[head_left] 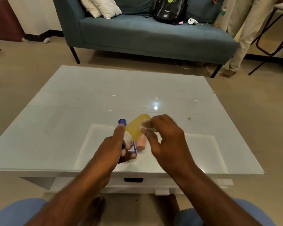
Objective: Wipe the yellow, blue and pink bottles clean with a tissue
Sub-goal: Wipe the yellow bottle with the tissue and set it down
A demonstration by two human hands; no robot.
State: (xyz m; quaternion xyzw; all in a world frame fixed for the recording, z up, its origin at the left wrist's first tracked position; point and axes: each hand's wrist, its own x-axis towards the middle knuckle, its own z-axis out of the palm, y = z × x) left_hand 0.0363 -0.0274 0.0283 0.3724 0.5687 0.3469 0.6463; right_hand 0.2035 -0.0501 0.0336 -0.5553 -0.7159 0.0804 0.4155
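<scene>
The yellow bottle [136,128] was held above the white glass-topped table [72,111], gripped at its white cap end by the curled fingers of the left hand [119,147]. A tissue [148,126], blurred, was pinched against the bottle's right side by the right hand [163,137]. The blue bottle [122,123] and pink bottle [140,144] were seen lying on the table just beneath, partly hidden. A blue-grey sofa [137,35] stood at the far side.

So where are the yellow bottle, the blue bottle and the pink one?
yellow bottle [136,128], head view, middle of its body.
blue bottle [122,122], head view, far end beyond the left hand.
pink bottle [140,144], head view, its near end.
</scene>
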